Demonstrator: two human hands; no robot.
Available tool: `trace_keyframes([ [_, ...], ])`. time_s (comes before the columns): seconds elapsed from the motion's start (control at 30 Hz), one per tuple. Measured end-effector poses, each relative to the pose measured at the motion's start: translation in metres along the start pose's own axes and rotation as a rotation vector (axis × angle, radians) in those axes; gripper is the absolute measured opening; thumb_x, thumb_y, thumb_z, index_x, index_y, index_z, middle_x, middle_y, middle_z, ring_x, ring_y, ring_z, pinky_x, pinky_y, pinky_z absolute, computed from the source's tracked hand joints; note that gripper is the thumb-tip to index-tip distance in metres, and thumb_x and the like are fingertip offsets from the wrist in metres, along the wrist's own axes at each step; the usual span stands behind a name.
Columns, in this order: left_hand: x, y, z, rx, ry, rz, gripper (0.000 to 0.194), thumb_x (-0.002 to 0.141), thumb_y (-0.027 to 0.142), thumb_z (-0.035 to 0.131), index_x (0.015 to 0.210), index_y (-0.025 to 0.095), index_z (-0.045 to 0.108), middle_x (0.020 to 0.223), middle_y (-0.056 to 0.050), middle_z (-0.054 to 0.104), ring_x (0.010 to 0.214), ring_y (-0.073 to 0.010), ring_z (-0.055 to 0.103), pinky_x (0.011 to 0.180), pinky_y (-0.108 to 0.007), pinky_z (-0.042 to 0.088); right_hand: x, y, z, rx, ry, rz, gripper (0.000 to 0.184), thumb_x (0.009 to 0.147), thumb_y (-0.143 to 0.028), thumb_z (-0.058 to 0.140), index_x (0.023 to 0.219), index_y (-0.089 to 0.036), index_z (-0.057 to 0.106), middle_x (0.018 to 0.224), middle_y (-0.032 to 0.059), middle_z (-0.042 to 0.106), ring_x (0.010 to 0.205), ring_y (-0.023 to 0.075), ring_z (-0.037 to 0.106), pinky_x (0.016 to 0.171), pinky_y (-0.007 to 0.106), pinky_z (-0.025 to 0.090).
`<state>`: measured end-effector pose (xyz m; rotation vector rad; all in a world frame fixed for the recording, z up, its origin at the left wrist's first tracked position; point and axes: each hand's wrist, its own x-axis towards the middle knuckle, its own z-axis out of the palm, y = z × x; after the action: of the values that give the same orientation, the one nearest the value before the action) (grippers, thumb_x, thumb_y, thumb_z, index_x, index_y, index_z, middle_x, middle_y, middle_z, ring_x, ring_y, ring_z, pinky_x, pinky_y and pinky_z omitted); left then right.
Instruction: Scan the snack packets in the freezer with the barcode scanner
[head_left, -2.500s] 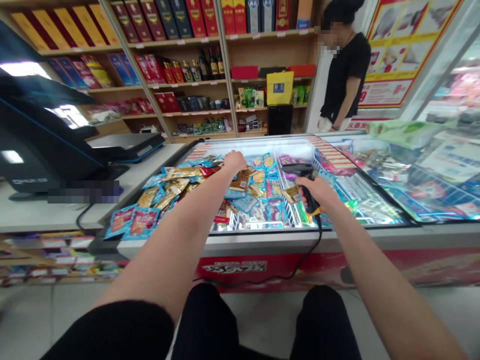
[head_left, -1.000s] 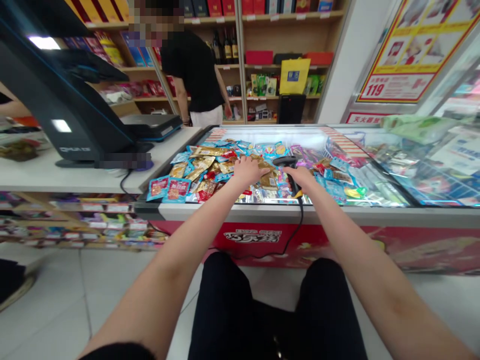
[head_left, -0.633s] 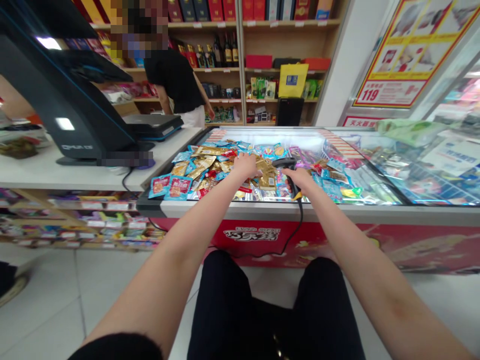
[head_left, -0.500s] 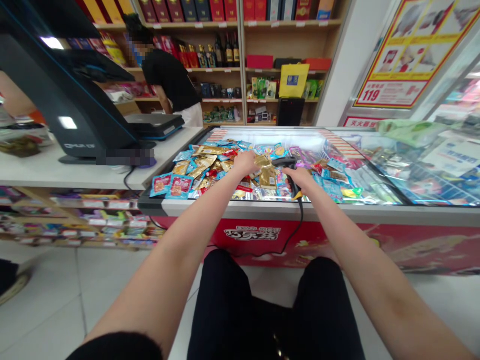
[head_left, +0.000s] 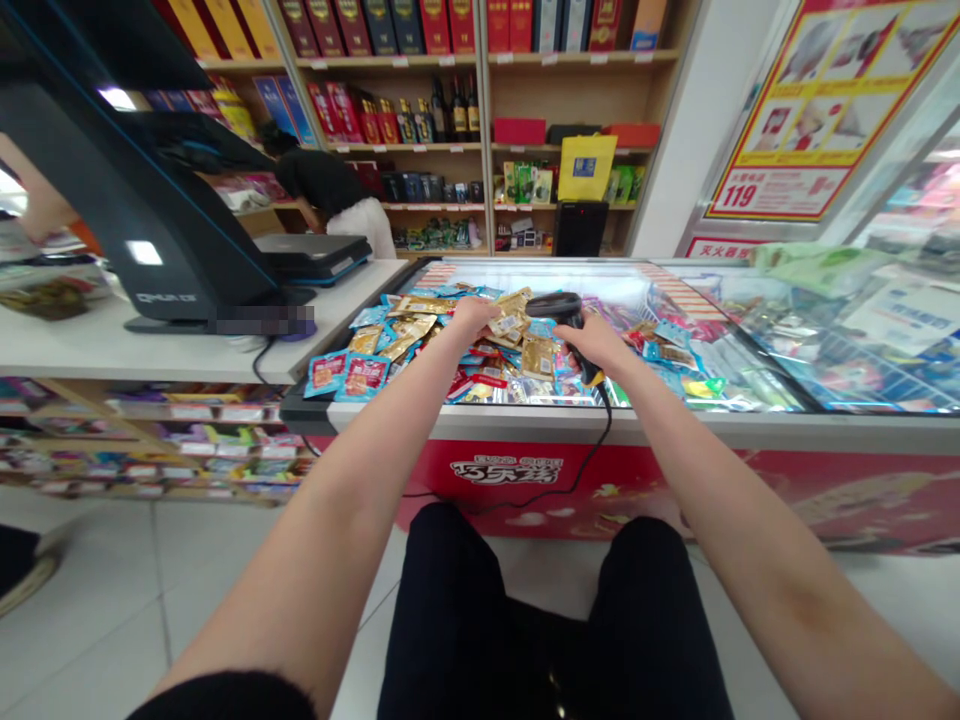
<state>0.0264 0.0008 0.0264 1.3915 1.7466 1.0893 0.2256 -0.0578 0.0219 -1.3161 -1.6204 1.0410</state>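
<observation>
My right hand is closed around the handle of a black barcode scanner, its head pointing left over the pile. A black cable hangs from the scanner's yellow-ringed lower end. My left hand pinches a gold snack packet, held up with its printed side near the scanner head. Under and around both hands lies a heap of small snack packets, mostly gold, blue and red, on the glass top of a chest freezer. Two red-and-blue packets lie at the heap's near left corner.
On the left a white counter carries a black checkout machine. Behind the freezer, a person in a black top bends by the shelves. A green plastic bag lies on the freezer's right part.
My left hand has raised the gold packet slightly and shifted left. The scanner has turned and moved a little left toward it. The person behind has bent lower.
</observation>
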Motion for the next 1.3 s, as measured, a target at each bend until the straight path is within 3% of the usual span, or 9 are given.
trace_keyframes([
  [0.13, -0.002, 0.003, -0.002, -0.148, 0.009, -0.045, 0.009, 0.082, 0.009, 0.060, 0.089, 0.012, 0.066, 0.084, -0.005, 0.071, 0.079, -0.0139, 0.069, 0.067, -0.022, 0.054, 0.003, -0.004, 0.002, -0.137, 0.017, -0.032, 0.016, 0.080, -0.014, 0.062, 0.092, -0.018, 0.052, 0.054, -0.0019, 0.059, 0.039, 0.0135, 0.054, 0.038, 0.022, 0.042],
  [0.23, 0.001, 0.000, -0.001, -0.173, 0.044, -0.037, 0.013, 0.079, 0.009, 0.062, 0.091, 0.010, 0.068, 0.081, -0.004, 0.069, 0.075, -0.0138, 0.067, 0.066, -0.022, 0.053, 0.004, -0.004, 0.003, -0.230, 0.049, -0.034, 0.011, 0.078, -0.016, 0.063, 0.084, -0.018, 0.054, 0.051, -0.0014, 0.057, 0.037, 0.0125, 0.051, 0.038, 0.022, 0.040],
  [0.4, 0.019, -0.014, 0.001, -0.024, 0.089, 0.075, 0.017, 0.076, 0.016, 0.065, 0.090, 0.011, 0.072, 0.068, -0.001, 0.063, 0.071, -0.0144, 0.064, 0.066, -0.023, 0.053, 0.002, -0.004, 0.002, -0.262, 0.025, 0.006, 0.021, 0.079, -0.019, 0.060, 0.061, -0.017, 0.050, 0.049, 0.0024, 0.055, 0.037, 0.0120, 0.049, 0.037, 0.023, 0.039],
  [0.6, 0.038, -0.026, 0.008, 0.057, 0.085, 0.126, 0.022, 0.073, 0.022, 0.066, 0.092, 0.013, 0.073, 0.068, 0.000, 0.065, 0.072, -0.0158, 0.064, 0.071, -0.026, 0.054, 0.002, -0.002, -0.001, -0.264, 0.006, 0.014, 0.024, 0.078, -0.021, 0.062, 0.059, -0.018, 0.049, 0.049, 0.0031, 0.056, 0.038, 0.0125, 0.050, 0.037, 0.023, 0.039],
  [1.03, 0.033, -0.020, 0.018, 0.090, 0.073, 0.095, 0.021, 0.075, 0.022, 0.061, 0.090, 0.014, 0.073, 0.071, -0.002, 0.068, 0.071, -0.0183, 0.067, 0.066, -0.026, 0.053, -0.008, -0.010, -0.006, -0.246, 0.011, 0.077, 0.025, 0.080, -0.015, 0.060, 0.058, -0.018, 0.049, 0.046, 0.0009, 0.053, 0.036, 0.0120, 0.047, 0.036, 0.024, 0.039],
  [1.3, 0.023, -0.006, 0.037, 0.006, 0.003, 0.073, 0.016, 0.075, 0.017, 0.065, 0.089, 0.012, 0.070, 0.082, -0.006, 0.072, 0.079, -0.0185, 0.070, 0.068, -0.024, 0.055, 0.001, 0.013, -0.019, -0.110, 0.072, 0.107, 0.021, 0.078, -0.016, 0.066, 0.064, -0.018, 0.051, 0.048, -0.0001, 0.054, 0.036, 0.0106, 0.046, 0.035, 0.021, 0.038],
])
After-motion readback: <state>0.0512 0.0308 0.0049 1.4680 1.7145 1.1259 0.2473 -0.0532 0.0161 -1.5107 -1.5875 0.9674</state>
